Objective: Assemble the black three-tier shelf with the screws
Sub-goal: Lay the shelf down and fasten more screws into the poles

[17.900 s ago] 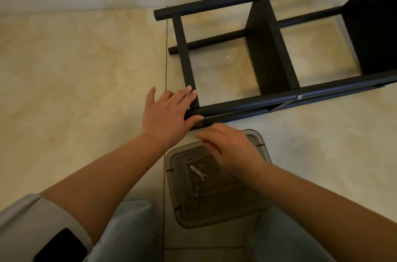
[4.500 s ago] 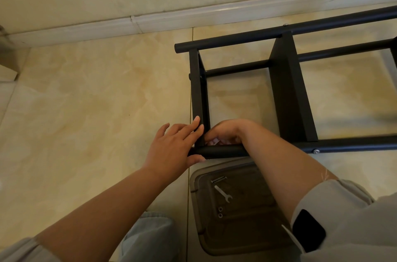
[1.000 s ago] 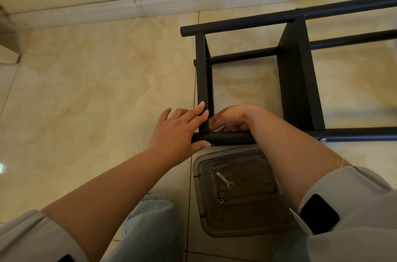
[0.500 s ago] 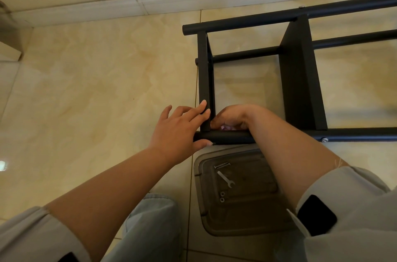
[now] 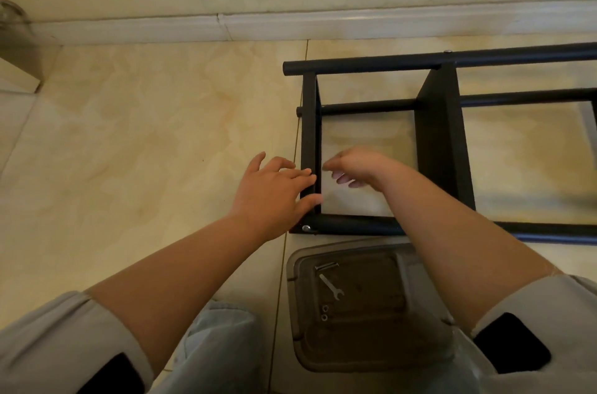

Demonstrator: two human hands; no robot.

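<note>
The black shelf frame lies on its side on the tiled floor, its end panel facing left. My left hand presses with straight fingers against that end panel near its lower corner. A silver screw head sits in the near tube at that corner. My right hand hovers inside the frame just right of the end panel, fingers loosely curled and blurred, holding nothing I can make out.
A clear plastic tray lies between my knees, holding a small wrench, a screw and two nuts. The wall's white skirting runs behind the shelf. A furniture corner stands far left.
My right hand has lifted off the near tube's corner and moved up inside the frame. The screw head at the corner now shows. My left hand stays on the end panel.
</note>
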